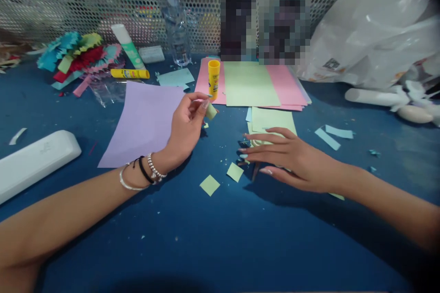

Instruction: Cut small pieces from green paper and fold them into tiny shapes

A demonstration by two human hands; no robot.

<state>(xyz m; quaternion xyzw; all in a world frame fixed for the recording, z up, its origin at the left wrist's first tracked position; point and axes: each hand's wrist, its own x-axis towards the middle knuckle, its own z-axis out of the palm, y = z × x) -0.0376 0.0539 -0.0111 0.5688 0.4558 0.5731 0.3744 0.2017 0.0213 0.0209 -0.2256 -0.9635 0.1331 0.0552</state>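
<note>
My left hand [188, 121] pinches a small pale green paper piece [211, 111] between thumb and fingers, just in front of an upright yellow glue stick [213, 80]. To the right, my right hand [287, 158] is spread, palm down, over scissors [255, 170] that it partly covers; whether it touches them is unclear. Behind its fingers lie pale green sheets [273, 120]. Two small green paper squares [209, 185] [235, 172] rest on the blue table between the hands. A purple sheet [146, 119] lies beneath and left of my left hand.
Pink and green paper [252, 83] lies at the back. Folded paper flowers [80, 55], a lying yellow glue stick [129, 73] and a clear bottle [178, 32] stand or lie back left. A white case [37, 160] is at left, a plastic bag [371, 27] at right, blue strips [327, 138] nearer.
</note>
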